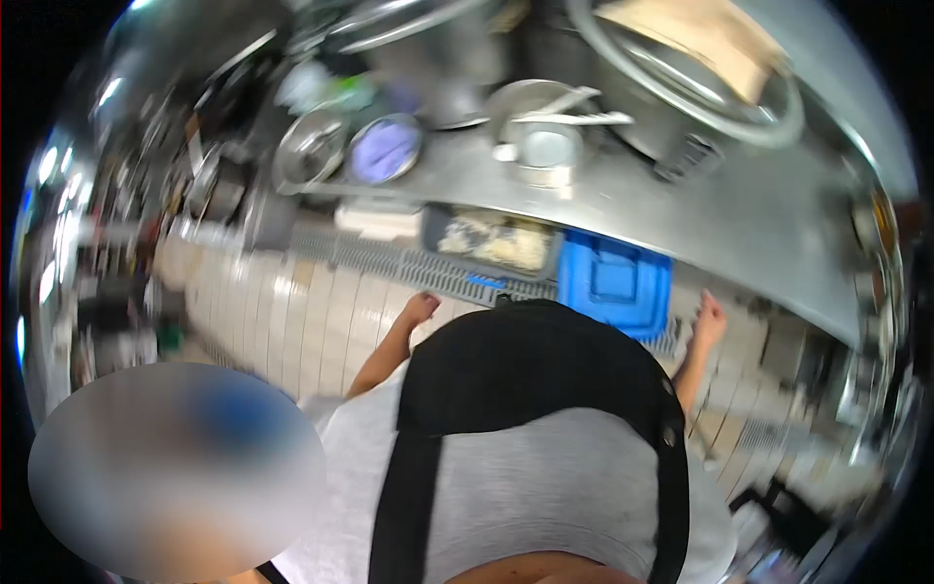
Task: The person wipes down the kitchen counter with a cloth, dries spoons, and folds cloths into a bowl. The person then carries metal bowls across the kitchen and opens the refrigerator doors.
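My left hand (421,308) hangs over the tiled floor, its fingers curled in, and I see nothing in it. The nearest thing to it is a grey tub (438,234) of pale and dark food under the counter edge. My right hand (712,319) is low on the other side, with a finger stretched out and nothing visible in its grasp. Beside it, apart from the hand, stands a blue plastic bin (664,297). Both hands are small and somewhat blurred.
A steel counter (681,219) runs across in front of me. On it are large pots (632,107), a bowl of purple stuff (385,150), a steel bowl (311,151) and a small pot (548,151). A floor grate (365,261) lies below. Another person (175,467), blurred, is close at my left.
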